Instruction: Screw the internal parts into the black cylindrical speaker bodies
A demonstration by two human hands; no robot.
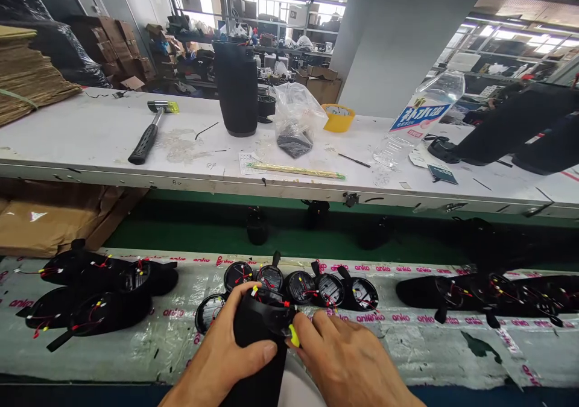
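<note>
- The left hand [221,350] wraps tightly around a black tube [257,365], its thumb lying across the tube's body.
- The right hand [348,359] grips narrowly at the tube's open end at about 2 o'clock from the left hand, its fingertips [302,328] pressed just beside a yellow connector [294,336].
- The tube stands tilted, low at centre, its end showing red and yellow wires [271,298].
- Round wired caps [301,286] sit in a row at 12 o'clock from the hands, the nearest almost touching the tube.
- Wired black units lie in groups at 9 o'clock [90,292] and 3 o'clock [474,292] on a printed plastic sheet [398,347].
- Beyond, at 12 o'clock, stands a white table [90,135] bearing a black cylinder [236,90], a plastic bag [296,120] and a yellow tape roll [338,117].
- A hammer [151,132] lies at 11 o'clock on that table, and a plastic bottle [420,117] lies at 1 o'clock.
</note>
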